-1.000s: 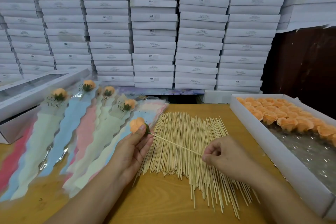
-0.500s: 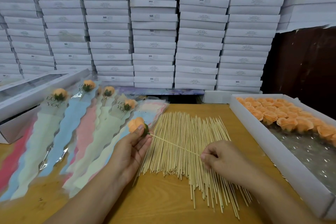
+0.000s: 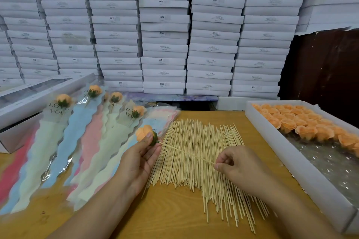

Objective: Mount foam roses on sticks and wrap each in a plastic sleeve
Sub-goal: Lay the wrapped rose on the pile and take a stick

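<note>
My left hand (image 3: 138, 156) pinches an orange foam rose (image 3: 143, 133) by its green base, above the left edge of the stick pile. A thin wooden stick (image 3: 186, 153) runs from the rose's base down to my right hand (image 3: 236, 166), which pinches its lower end. Loose sticks (image 3: 202, 163) lie spread over the middle of the wooden table (image 3: 169, 219). Several wrapped roses in pastel sleeves (image 3: 58, 147) lie side by side at the left. A white tray (image 3: 291, 159) at the right holds rows of orange foam roses (image 3: 303, 122).
Stacks of white boxes (image 3: 165, 31) form a wall behind the table. A long white box with a clear window (image 3: 27, 99) sits at the far left. Empty pastel sleeves (image 3: 165, 114) lie behind the stick pile. A dark panel (image 3: 326, 68) stands at the back right.
The rose in my left hand has shifted slightly left. My right hand has slid a little left and down along the stick.
</note>
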Tool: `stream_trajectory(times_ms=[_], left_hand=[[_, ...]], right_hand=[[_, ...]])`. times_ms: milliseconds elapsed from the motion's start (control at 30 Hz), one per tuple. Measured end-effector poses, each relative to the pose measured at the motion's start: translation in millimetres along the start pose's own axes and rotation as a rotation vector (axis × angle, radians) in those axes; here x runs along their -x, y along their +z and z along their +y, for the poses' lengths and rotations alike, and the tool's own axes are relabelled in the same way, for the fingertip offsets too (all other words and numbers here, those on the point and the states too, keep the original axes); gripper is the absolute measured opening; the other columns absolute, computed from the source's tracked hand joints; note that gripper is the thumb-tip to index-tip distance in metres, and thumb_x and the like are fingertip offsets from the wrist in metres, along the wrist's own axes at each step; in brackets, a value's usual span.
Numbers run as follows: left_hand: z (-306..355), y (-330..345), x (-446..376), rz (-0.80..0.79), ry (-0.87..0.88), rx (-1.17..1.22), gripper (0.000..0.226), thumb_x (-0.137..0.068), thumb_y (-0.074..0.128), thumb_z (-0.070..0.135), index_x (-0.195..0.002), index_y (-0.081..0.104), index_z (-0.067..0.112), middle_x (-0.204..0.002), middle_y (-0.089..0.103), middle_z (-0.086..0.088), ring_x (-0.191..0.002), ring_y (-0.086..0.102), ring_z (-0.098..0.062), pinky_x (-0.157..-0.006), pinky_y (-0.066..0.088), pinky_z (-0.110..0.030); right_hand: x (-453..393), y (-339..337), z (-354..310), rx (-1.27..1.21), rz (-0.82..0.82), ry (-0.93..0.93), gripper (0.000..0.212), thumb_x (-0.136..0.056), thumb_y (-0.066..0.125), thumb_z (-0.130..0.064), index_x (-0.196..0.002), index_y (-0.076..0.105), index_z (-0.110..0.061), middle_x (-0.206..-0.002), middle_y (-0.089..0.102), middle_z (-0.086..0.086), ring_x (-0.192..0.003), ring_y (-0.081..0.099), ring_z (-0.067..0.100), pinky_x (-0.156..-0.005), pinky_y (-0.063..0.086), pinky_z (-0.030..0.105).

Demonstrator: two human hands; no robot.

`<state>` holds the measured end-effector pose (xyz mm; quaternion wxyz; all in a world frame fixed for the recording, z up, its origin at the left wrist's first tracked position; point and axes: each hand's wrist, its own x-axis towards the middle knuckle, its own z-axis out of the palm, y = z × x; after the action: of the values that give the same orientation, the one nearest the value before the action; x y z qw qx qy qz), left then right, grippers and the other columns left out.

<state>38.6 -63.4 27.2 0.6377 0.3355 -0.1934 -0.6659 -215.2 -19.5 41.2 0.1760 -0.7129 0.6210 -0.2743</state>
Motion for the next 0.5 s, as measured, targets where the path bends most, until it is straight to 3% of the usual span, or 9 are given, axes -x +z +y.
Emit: stream_trajectory(times_ms=[300, 500], left_hand=[[0.2, -0.2, 0.2, -0.013, -0.004, -0.006, 0.014, -0.091, 0.065, 0.008, -0.1, 0.069, -0.002, -0.093, 0.073, -0.017, -0.079, 0.071, -0.019, -0.067, 0.063, -0.026], [0.2, -0.5, 0.5, -0.012, -0.003, -0.011, 0.014, -0.092, 0.065, 0.009, -0.099, 0.069, -0.002, -0.089, 0.074, -0.016, -0.075, 0.072, -0.018, -0.065, 0.063, -0.025]], right_hand=[[1.4, -1.1, 0.2, 0.077, -0.053, -0.01, 0.024, -0.096, 0.061, -0.035, -0.072, 0.065, -0.032, -0.064, 0.066, -0.006, -0.048, 0.051, 0.003, -0.049, 0.04, 0.023], [2.8, -1.1, -2.8, 0.074, -0.105, -0.014, 0.029, -0.1, 0.055, -0.031, -0.073, 0.065, -0.028, -0.06, 0.058, -0.036, -0.044, 0.05, -0.003, -0.047, 0.032, 0.017]])
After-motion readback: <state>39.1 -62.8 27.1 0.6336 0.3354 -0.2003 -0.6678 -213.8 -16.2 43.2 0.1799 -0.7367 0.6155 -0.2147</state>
